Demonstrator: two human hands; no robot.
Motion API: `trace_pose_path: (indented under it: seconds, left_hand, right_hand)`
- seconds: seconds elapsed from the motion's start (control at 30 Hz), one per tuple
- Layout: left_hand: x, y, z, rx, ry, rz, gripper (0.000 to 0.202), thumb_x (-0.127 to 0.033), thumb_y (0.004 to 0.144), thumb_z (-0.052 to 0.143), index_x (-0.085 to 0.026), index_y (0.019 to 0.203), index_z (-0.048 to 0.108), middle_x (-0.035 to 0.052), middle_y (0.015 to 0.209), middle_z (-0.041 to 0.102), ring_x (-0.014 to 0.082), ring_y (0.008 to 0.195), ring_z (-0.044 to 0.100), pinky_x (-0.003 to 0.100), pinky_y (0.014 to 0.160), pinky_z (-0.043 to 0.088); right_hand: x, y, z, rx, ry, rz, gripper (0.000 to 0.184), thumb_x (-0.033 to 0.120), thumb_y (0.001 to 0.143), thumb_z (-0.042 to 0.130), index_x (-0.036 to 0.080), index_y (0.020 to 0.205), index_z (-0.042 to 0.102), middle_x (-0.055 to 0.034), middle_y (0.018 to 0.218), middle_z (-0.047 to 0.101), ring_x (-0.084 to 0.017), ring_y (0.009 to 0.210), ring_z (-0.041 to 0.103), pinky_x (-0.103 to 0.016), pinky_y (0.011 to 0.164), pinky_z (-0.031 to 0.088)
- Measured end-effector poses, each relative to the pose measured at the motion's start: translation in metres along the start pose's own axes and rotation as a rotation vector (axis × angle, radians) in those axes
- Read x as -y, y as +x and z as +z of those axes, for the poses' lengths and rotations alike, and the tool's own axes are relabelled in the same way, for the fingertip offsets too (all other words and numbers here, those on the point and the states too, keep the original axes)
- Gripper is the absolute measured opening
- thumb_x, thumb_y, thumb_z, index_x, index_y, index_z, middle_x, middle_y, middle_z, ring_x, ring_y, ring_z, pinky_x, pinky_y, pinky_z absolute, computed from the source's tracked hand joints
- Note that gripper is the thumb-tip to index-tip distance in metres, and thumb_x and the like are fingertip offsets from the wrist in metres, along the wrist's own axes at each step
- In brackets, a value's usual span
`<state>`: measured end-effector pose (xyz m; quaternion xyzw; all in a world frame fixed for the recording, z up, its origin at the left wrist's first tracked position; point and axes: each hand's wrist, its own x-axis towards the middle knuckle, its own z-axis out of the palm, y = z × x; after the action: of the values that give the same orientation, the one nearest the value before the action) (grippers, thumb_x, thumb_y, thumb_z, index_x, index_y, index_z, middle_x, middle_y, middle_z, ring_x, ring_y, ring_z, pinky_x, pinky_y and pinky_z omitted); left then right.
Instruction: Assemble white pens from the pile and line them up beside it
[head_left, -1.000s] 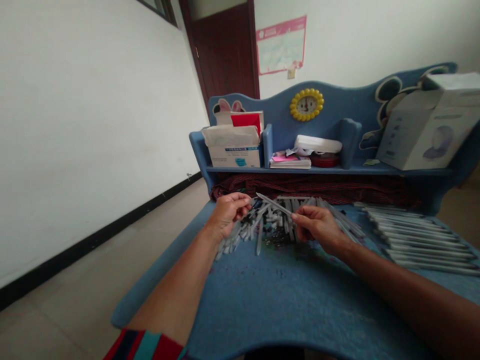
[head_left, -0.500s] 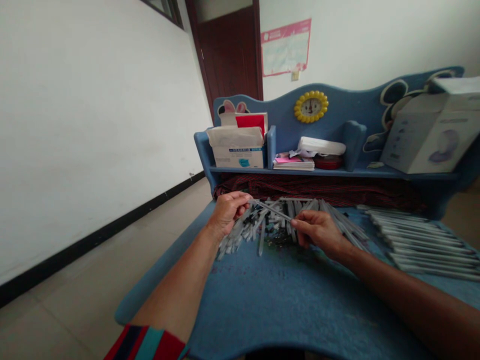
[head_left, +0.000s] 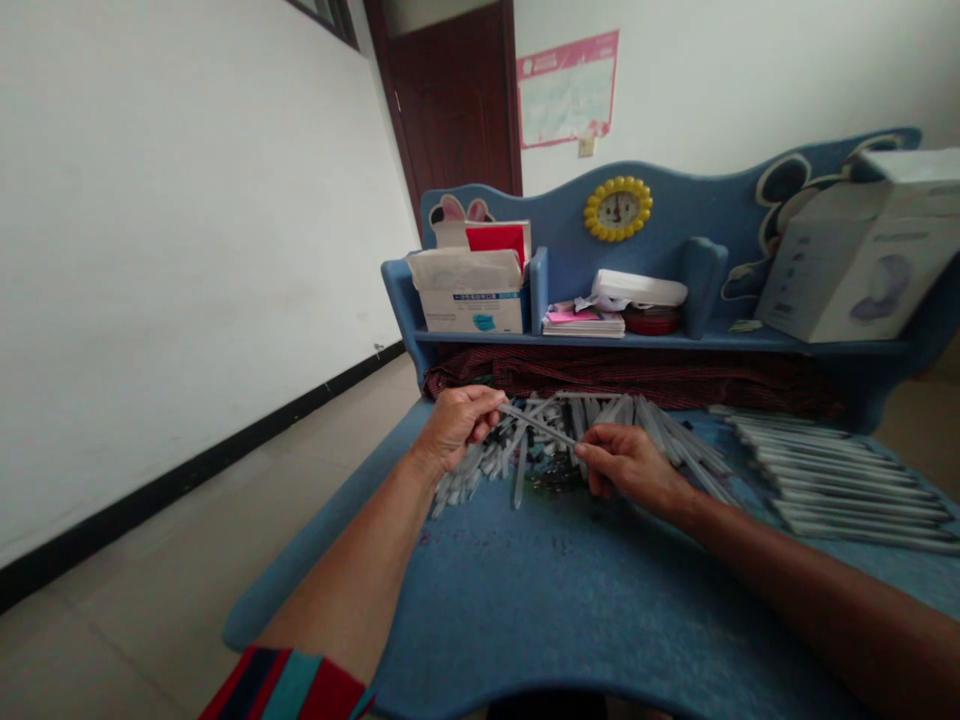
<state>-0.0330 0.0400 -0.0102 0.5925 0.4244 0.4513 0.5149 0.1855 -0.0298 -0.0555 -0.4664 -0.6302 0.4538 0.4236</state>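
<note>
My left hand [head_left: 457, 425] and my right hand [head_left: 626, 465] are both pinched on one thin grey pen barrel [head_left: 538, 426] that spans between them above a blue desk [head_left: 570, 610]. The left fingers grip its far-left tip, and the right fingers hold its lower end. Under and behind the hands lies a loose heap of grey pen parts [head_left: 525, 450], with more fanned out to the right of my right hand.
A row of assembled grey pens [head_left: 840, 470] lies at the right. The desk's shelf holds a white mask box [head_left: 469, 295], stacked papers [head_left: 581, 320], a yellow clock [head_left: 617, 208] and a large white carton [head_left: 862, 250]. A dark red cloth [head_left: 660, 375] lies below it.
The left tip of the pen barrel has come to my left fingers, which now pinch it. Both hands stay over the heap.
</note>
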Motion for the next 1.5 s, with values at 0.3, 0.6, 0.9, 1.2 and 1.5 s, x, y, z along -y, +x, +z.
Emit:
trace_pose_path:
  seconds: [0.3,0.6,0.9,1.2,1.5]
  left_hand:
    - [0.006,-0.002,0.013,-0.052,0.022,0.068,0.018,-0.03,0.073,0.061,-0.012,0.074,0.062,-0.0043,0.045,0.051,0.0026,0.03,0.033,0.017,0.033,0.017]
    - [0.008,-0.003,0.015,0.016,0.004,-0.024,0.015,-0.027,0.07,0.063,-0.012,0.072,0.063,-0.0033,0.044,0.052,0.0029,0.028,0.033,0.016,0.031,0.016]
    - [0.01,-0.006,0.019,0.037,0.041,-0.087,0.014,-0.025,0.071,0.062,-0.012,0.068,0.061,-0.0023,0.044,0.053,0.0046,0.028,0.04,0.015,0.029,0.023]
    - [0.007,-0.009,0.019,0.076,0.067,-0.087,0.011,-0.02,0.073,0.062,-0.009,0.07,0.06,-0.0013,0.044,0.054,0.0043,0.029,0.041,0.014,0.029,0.025]
    - [0.008,-0.008,0.02,0.019,0.078,-0.049,0.013,-0.024,0.072,0.061,-0.011,0.071,0.061,-0.0015,0.047,0.055,0.0048,0.029,0.042,0.014,0.029,0.027]
  right_hand:
    - [-0.001,-0.006,0.013,0.028,-0.08,-0.06,0.024,0.04,0.086,0.046,0.019,0.076,0.053,0.0031,0.051,0.054,-0.011,0.044,0.05,-0.022,0.042,0.035]
    - [-0.005,-0.016,0.021,-0.064,-0.284,-0.118,0.028,0.036,0.089,0.04,0.02,0.067,0.048,0.0038,0.049,0.043,-0.011,0.046,0.042,-0.023,0.046,0.03]
    - [-0.014,-0.016,0.021,-0.141,-0.456,-0.138,0.028,0.035,0.088,0.037,0.02,0.067,0.047,0.0007,0.058,0.043,-0.014,0.056,0.044,-0.026,0.055,0.031]
    - [-0.012,-0.018,0.018,-0.171,-0.537,-0.165,0.03,0.036,0.088,0.036,0.02,0.065,0.046,0.0002,0.058,0.044,-0.014,0.057,0.045,-0.025,0.057,0.032]
    - [0.0,-0.016,0.019,-0.158,-0.595,-0.195,0.028,0.032,0.089,0.038,0.019,0.067,0.051,0.0014,0.056,0.045,-0.012,0.054,0.045,-0.023,0.055,0.031]
